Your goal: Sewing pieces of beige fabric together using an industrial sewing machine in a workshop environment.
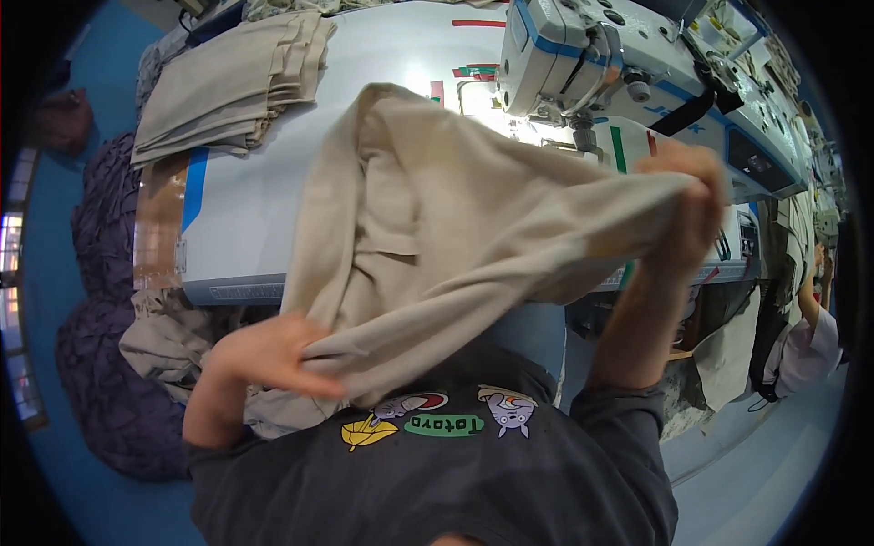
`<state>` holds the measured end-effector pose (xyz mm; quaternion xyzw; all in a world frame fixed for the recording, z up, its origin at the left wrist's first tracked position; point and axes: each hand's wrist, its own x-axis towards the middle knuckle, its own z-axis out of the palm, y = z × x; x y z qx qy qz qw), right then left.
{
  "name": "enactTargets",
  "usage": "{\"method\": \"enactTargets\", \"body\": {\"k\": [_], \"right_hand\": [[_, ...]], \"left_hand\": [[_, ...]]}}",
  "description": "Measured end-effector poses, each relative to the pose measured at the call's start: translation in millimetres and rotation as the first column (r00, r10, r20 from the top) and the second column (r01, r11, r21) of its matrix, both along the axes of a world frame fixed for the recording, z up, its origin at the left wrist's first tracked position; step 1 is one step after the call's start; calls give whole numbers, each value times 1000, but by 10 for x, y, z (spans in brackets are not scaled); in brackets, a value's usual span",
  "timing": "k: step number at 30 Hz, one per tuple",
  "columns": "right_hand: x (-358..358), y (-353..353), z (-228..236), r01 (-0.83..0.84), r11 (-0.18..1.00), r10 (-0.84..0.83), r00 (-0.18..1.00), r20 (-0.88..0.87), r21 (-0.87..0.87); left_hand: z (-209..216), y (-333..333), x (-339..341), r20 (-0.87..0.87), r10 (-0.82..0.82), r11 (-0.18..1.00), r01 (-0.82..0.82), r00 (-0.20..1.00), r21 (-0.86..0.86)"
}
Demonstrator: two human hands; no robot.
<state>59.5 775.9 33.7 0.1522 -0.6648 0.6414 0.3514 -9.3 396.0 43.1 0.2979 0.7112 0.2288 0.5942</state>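
Note:
A large beige fabric piece point(473, 200) is stretched in loose folds between my two hands, over the front of the sewing table point(237, 227). My right hand point(687, 196), raised on the right and slightly blurred, is closed around one gathered end. At the lower left, my left hand point(278, 355) grips the fabric's near edge; some of its fingers are hidden by cloth. Behind the fabric stands a white and blue sewing machine point(555, 55), its needle area lit. The fabric covers part of the table in front of it.
A folded stack of beige pieces point(228, 82) lies at the table's far left. Dark purple cloth point(105, 364) is heaped left of the table, beside crumpled beige cloth point(164, 337). Another person point(806, 350) is at the far right.

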Motion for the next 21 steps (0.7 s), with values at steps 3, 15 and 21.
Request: {"method": "enactTargets", "body": {"k": [3, 15, 21], "right_hand": [[91, 374, -55, -299, 793, 257, 954, 152, 531], [-33, -64, -1204, 30, 644, -469, 805, 363, 765], [201, 94, -1149, 119, 646, -451, 856, 252, 754]], "left_hand": [[361, -993, 104, -315, 177, 984, -171, 932, 46], [-129, -142, -1229, -887, 421, 887, -118, -189, 446], [-1495, 979, -1606, -842, 523, 846, -42, -131, 531]]}}
